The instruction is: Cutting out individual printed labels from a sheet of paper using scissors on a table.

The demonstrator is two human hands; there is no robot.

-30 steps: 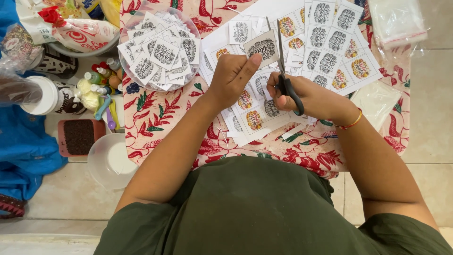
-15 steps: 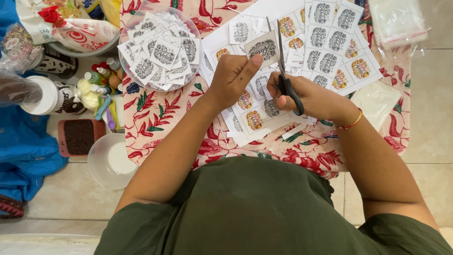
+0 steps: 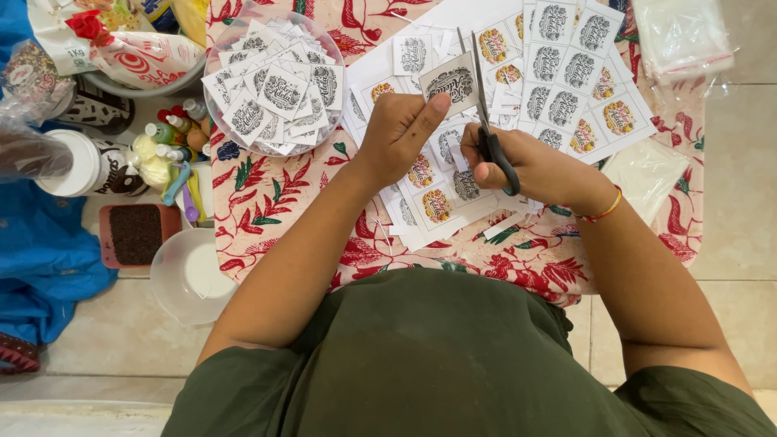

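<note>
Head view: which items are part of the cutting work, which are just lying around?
In use: left hand holding a label piece; right hand with scissors; printed label sheets; bowl of cut labels.

Lying about: small bottles, white jar, clear bags, blue cloth.

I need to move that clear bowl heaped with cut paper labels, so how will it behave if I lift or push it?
The bowl looks like thin clear plastic, so probably light and a bit flexible. The cut labels are heaped loosely above the rim, so they would likely slide or flutter off. On the patterned cloth it may drag rather than glide.
</note>
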